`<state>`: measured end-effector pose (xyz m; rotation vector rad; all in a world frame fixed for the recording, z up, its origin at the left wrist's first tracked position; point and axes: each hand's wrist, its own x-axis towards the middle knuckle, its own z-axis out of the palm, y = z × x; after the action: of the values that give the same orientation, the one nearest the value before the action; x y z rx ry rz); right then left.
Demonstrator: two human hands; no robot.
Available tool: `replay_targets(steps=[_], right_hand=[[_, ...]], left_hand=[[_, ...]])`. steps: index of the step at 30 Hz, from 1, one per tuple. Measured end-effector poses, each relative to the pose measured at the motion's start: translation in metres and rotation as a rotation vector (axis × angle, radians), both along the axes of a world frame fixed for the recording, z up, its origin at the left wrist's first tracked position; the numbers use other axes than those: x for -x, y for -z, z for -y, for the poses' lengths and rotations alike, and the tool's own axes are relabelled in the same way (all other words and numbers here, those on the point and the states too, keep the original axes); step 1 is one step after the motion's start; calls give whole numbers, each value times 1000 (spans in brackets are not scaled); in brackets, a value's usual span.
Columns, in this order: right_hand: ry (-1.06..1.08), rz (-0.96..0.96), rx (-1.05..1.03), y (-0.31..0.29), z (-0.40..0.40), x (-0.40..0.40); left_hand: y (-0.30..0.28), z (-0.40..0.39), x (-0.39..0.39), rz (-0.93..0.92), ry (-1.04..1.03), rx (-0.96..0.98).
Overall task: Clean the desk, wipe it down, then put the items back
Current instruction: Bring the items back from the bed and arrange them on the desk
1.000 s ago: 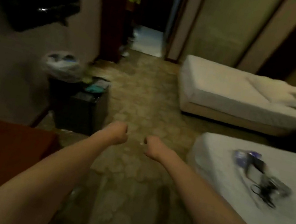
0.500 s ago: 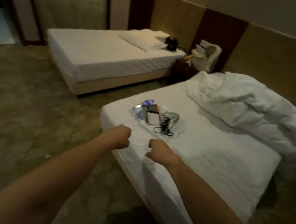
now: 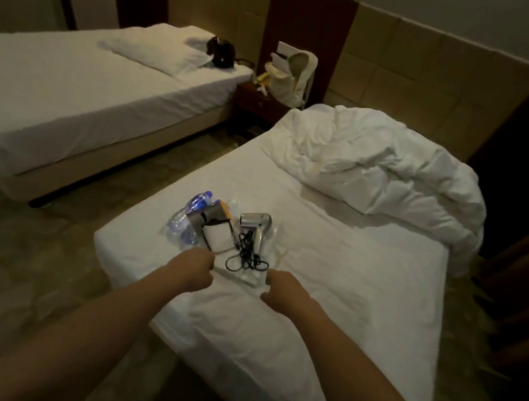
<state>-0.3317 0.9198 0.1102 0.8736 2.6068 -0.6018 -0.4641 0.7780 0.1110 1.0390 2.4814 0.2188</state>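
Left hand: the left hand point(image 3: 195, 267) is curled into a fist with nothing seen in it, and is held above the near-left part of the near bed point(image 3: 330, 280), just short of the items.
Right hand: the right hand point(image 3: 280, 289) is likewise fisted and nothing is seen held; it is raised to the right of the left hand, apart from it.
Items: a small pile is laid on the sheet just beyond both fists.
Hair dryer: a silver hair dryer point(image 3: 255, 225) is placed on the right of the pile, with its black cord point(image 3: 245, 256) tangled on the near side.
Bottles: clear water bottles point(image 3: 190, 214) with blue labels are lying on the left of the pile.
Pouch: a dark and white flat item point(image 3: 214, 235) is set between bottles and dryer; its kind cannot be told.
Duvet: a crumpled white duvet point(image 3: 389, 171) is heaped at the far right of the bed.
Far bed: a second bed point(image 3: 65, 92) is seen at far left, with a pillow point(image 3: 154, 53).
Nightstand: a cream bag point(image 3: 291, 78) is stood on the nightstand point(image 3: 258, 102) between the beds.
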Motion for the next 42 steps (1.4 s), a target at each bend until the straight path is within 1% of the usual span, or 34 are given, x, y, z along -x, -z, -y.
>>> replay_targets(steps=[4, 8, 13, 16, 20, 24, 27, 31, 33, 36, 38, 40, 42], right_hand=[[142, -22, 93, 27, -21, 42], [200, 55, 173, 57, -33, 63], [262, 12, 237, 82, -85, 114], [303, -7, 285, 87, -116, 149], [366, 5, 346, 104, -155, 188], [430, 42, 379, 135, -177, 212], [479, 48, 381, 170, -190, 227], [557, 38, 342, 228, -203, 248], [583, 62, 295, 256, -206, 256], [535, 110, 230, 287, -201, 268], [523, 106, 190, 301, -199, 277], [568, 72, 188, 313, -196, 282], [644, 5, 241, 321, -195, 285]], left_hand=[[21, -18, 65, 37, -32, 23], [51, -39, 99, 95, -21, 142], [73, -93, 136, 161, -18, 154], [79, -121, 159, 196, -36, 186], [93, -161, 200, 249, -172, 170], [118, -193, 228, 363, -303, 174], [157, -217, 246, 514, -457, 153], [224, -248, 262, 718, -716, 3], [253, -259, 265, 786, -799, -9], [286, -268, 267, 819, -853, 43], [301, -271, 267, 836, -862, 73], [310, -272, 266, 875, -871, 68], [317, -274, 265, 904, -876, 62]])
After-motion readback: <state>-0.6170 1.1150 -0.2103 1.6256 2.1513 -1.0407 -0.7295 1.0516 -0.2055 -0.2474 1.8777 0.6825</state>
